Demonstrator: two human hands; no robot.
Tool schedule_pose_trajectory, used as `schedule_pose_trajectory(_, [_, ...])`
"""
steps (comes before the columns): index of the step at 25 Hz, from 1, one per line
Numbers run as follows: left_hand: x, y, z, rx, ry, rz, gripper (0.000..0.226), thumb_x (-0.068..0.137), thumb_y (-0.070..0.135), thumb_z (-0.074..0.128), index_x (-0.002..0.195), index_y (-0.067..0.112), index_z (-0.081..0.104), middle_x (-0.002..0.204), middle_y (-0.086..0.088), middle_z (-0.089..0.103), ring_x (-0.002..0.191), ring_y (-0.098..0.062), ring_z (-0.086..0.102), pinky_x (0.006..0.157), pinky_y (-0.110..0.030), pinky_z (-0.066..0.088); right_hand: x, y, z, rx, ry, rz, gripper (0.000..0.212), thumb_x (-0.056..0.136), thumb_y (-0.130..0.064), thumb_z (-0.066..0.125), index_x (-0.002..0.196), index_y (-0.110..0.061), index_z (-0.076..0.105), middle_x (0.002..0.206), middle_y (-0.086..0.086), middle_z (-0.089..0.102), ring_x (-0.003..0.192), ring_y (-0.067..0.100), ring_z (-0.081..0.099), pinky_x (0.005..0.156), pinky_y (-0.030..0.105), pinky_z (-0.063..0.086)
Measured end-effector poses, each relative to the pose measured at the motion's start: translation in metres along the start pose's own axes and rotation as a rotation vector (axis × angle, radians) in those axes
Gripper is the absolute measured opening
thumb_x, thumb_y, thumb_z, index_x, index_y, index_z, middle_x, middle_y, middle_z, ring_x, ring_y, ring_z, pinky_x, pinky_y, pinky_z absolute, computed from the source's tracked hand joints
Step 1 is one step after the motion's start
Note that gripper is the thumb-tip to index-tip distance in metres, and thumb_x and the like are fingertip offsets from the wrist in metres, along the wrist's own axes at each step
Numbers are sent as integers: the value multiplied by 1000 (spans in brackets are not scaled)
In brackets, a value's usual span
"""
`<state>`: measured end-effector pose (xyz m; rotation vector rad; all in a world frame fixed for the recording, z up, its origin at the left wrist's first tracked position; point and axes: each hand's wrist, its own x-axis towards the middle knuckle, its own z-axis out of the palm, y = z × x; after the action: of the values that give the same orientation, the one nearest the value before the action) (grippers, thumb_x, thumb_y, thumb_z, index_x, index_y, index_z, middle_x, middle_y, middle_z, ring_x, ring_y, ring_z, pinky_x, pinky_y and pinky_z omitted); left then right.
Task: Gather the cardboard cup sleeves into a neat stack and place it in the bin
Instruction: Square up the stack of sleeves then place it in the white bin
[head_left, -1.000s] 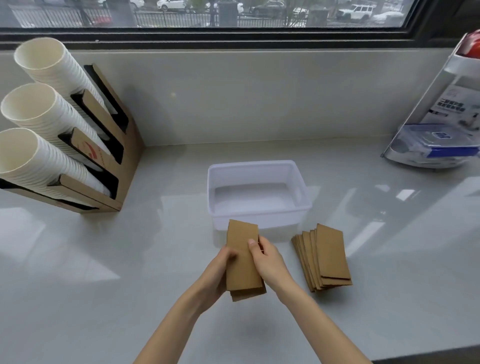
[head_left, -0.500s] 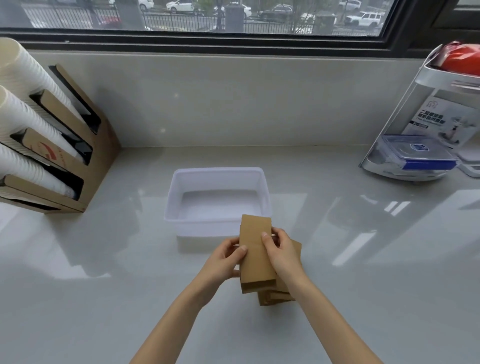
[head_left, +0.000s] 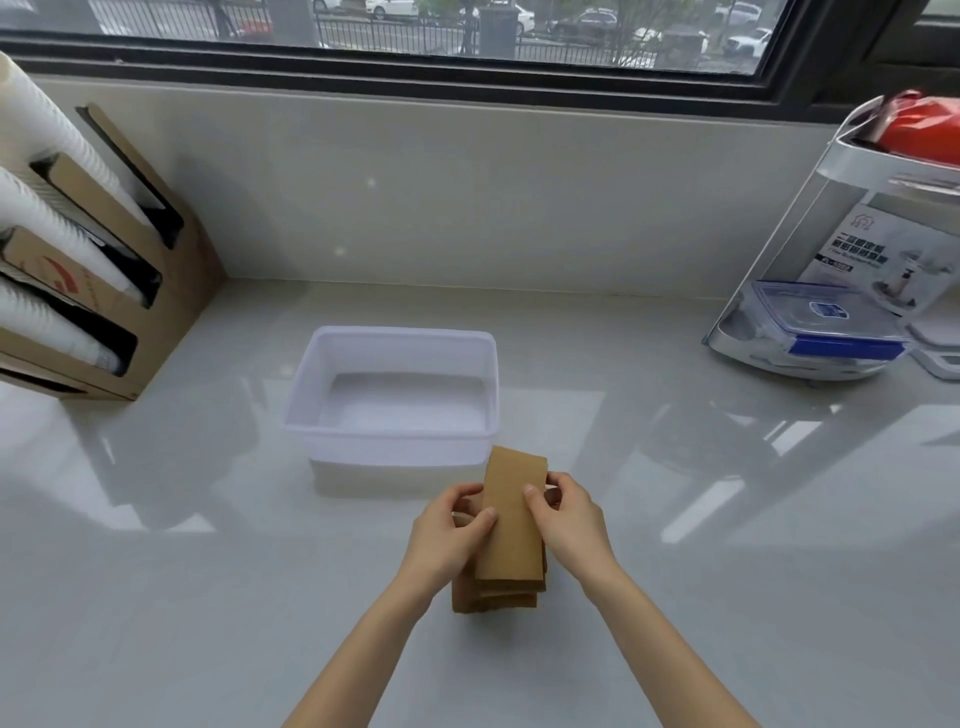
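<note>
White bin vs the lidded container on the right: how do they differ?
The white bin is open-topped, empty and sits directly on the counter; the lidded container is clear, closed with a blue-clipped lid, and rests on a rack. The bin looks larger. Both are rectangular plastic.

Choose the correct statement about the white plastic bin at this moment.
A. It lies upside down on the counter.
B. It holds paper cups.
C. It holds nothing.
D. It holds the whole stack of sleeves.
C: the bin stands upright and its white floor is bare, while the cup sleeves are in front of it on the counter, held between the left hand and the right hand.
</note>
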<state>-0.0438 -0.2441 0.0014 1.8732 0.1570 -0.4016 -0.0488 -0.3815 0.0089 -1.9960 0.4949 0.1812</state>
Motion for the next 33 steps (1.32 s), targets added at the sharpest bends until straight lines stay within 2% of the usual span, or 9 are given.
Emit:
schedule_pose_trajectory(7, [0, -8, 2, 188, 47, 32, 36, 85, 25, 58, 120, 14, 54, 97, 1, 59, 74, -6, 50, 61, -11, 40, 0, 7, 11, -147, 20, 13, 37, 90, -30, 49, 122, -12, 51, 122, 12, 53, 110, 25, 53, 89, 32, 46])
schedule_pose_trajectory(10, [5, -14, 1, 294, 36, -8, 48, 83, 32, 59, 127, 15, 47, 122, -9, 51, 102, -20, 49, 87, -25, 45, -1, 9, 14, -188, 74, 59, 49, 88, -35, 52, 131, -16, 42, 129, 12, 42, 123, 27, 41, 98, 37, 41])
schedule_pose_trajectory(13, [9, -17, -3, 201, -13, -188, 75, 80, 39, 62, 139, 11, 25, 140, -14, 30, 128, -29, 37, 107, -39, 37, -2, 9, 15, -154, 46, 211, 68, 87, -43, 51, 140, -11, 23, 138, 16, 33, 129, 32, 36, 100, 40, 39])
schedule_pose_trajectory(15, [7, -18, -5, 187, -67, -266, 80, 82, 42, 59, 141, 5, 18, 144, -14, 26, 130, -29, 36, 103, -36, 36, -1, 11, 20, -66, -29, 290, 64, 89, -45, 46, 136, -6, 30, 137, 16, 42, 123, 32, 45, 99, 40, 43])
schedule_pose_trajectory(18, [4, -19, -9, 92, -152, -284, 62, 86, 36, 54, 133, 1, 33, 123, -8, 46, 109, -22, 49, 88, -30, 44, -3, 11, 33, 24, -71, 299, 55, 92, -44, 38, 132, -7, 37, 132, 14, 51, 118, 30, 51, 99, 40, 45])
schedule_pose_trajectory(21, [3, -19, -9, -90, -230, -301, 41, 88, 26, 51, 123, 6, 47, 115, -8, 60, 104, -22, 59, 92, -35, 50, -5, 9, 42, 54, -91, 302, 53, 92, -43, 36, 132, -8, 38, 131, 14, 52, 117, 31, 51, 101, 42, 44])
schedule_pose_trajectory(24, [1, -18, -11, -142, -258, -292, 33, 88, 22, 49, 120, 12, 49, 117, -9, 61, 105, -23, 60, 90, -33, 50, -6, 8, 45, 50, -96, 326, 54, 89, -47, 38, 129, -10, 41, 130, 15, 50, 116, 31, 51, 101, 46, 43])
schedule_pose_trajectory(29, [-2, -21, -16, -203, -302, -252, 38, 89, 21, 51, 125, 13, 46, 120, -5, 60, 104, -18, 60, 80, -23, 50, -9, 7, 47, 166, -60, 338, 55, 86, -48, 45, 128, -13, 42, 130, 13, 43, 110, 30, 54, 98, 45, 47])
schedule_pose_trajectory(33, [-6, -19, -20, -217, -290, -227, 47, 86, 23, 57, 129, 17, 40, 120, -2, 58, 99, -9, 59, 67, -15, 51, -13, 5, 57, 237, -63, 311, 63, 80, -58, 47, 126, -14, 45, 128, 12, 50, 108, 29, 57, 96, 47, 49])
